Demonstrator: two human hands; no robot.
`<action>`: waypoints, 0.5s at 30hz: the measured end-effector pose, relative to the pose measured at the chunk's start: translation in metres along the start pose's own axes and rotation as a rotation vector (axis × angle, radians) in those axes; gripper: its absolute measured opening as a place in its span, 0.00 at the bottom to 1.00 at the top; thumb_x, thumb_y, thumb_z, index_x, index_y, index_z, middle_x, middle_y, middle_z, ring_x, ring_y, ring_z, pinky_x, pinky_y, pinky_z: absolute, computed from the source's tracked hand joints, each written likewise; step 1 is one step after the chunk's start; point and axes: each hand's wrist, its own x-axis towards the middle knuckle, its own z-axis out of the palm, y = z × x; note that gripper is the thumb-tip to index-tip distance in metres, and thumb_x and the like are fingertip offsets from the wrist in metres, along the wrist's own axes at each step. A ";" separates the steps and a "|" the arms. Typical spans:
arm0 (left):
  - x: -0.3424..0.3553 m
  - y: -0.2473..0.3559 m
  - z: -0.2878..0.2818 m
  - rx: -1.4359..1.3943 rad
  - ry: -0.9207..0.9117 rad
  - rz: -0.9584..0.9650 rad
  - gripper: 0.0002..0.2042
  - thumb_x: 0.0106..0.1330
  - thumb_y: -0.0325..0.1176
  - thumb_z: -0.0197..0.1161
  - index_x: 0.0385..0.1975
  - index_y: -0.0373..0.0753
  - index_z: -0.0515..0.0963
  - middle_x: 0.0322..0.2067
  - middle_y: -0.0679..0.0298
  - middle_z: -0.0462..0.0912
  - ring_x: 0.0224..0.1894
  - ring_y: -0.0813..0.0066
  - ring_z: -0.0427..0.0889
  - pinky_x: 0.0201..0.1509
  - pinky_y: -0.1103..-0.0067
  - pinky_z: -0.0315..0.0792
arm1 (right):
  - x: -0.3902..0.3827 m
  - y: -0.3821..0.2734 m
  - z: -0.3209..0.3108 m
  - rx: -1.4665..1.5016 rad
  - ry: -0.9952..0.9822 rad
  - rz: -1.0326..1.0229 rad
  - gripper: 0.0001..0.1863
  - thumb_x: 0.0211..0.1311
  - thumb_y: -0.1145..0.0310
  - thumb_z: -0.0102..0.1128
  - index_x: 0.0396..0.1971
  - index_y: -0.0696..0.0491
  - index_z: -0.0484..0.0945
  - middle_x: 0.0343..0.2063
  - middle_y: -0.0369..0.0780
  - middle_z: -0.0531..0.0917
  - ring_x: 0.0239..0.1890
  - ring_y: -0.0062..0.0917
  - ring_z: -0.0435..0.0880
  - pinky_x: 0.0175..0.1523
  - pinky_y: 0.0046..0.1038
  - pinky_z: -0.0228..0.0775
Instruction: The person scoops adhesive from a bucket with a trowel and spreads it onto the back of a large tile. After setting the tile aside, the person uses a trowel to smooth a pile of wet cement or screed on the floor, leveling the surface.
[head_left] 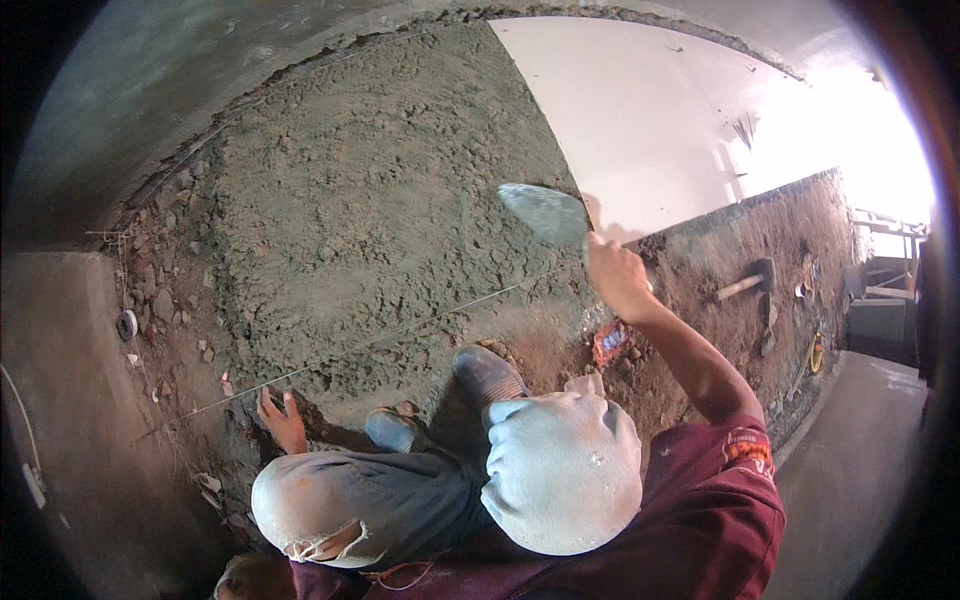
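Observation:
My right hand [618,272] is closed round the handle of a pointing trowel [545,212]. Its metal blade, a little smeared by motion, points left over a bed of damp grey mortar [390,160], near the edge of large pale tiles [640,110]. My left hand [284,422] reaches down beside my knee with thumb and finger apart, holding nothing that shows. Its fingertips lie close to a taut string line [400,335] along the near side of the bed; whether they touch it I cannot tell.
A hammer [742,287] lies on the dirt at the right. Rubble [165,300] and a small white roll [127,325] border the bed on the left, beside a wall. My shoes [490,374] stand at the near edge, close to a crumpled red packet [609,343].

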 end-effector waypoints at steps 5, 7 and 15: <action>0.000 -0.005 0.005 0.034 -0.043 -0.057 0.30 0.71 0.48 0.55 0.69 0.41 0.59 0.67 0.45 0.57 0.68 0.44 0.58 0.68 0.55 0.56 | -0.018 0.025 0.016 0.344 -0.128 0.211 0.23 0.67 0.64 0.53 0.58 0.59 0.69 0.39 0.55 0.84 0.41 0.45 0.86 0.47 0.44 0.77; -0.002 -0.005 0.008 0.042 -0.040 -0.050 0.32 0.71 0.50 0.54 0.71 0.43 0.57 0.69 0.45 0.54 0.70 0.44 0.54 0.70 0.52 0.51 | -0.031 0.009 0.031 0.712 -0.138 0.356 0.22 0.67 0.61 0.55 0.56 0.57 0.71 0.39 0.52 0.84 0.41 0.41 0.86 0.47 0.42 0.77; -0.001 -0.010 0.017 0.034 -0.072 -0.105 0.37 0.70 0.59 0.49 0.74 0.47 0.50 0.73 0.46 0.45 0.75 0.45 0.42 0.74 0.49 0.31 | -0.003 -0.192 0.020 2.323 -0.282 0.704 0.12 0.69 0.61 0.59 0.42 0.49 0.66 0.25 0.38 0.71 0.22 0.31 0.77 0.26 0.40 0.77</action>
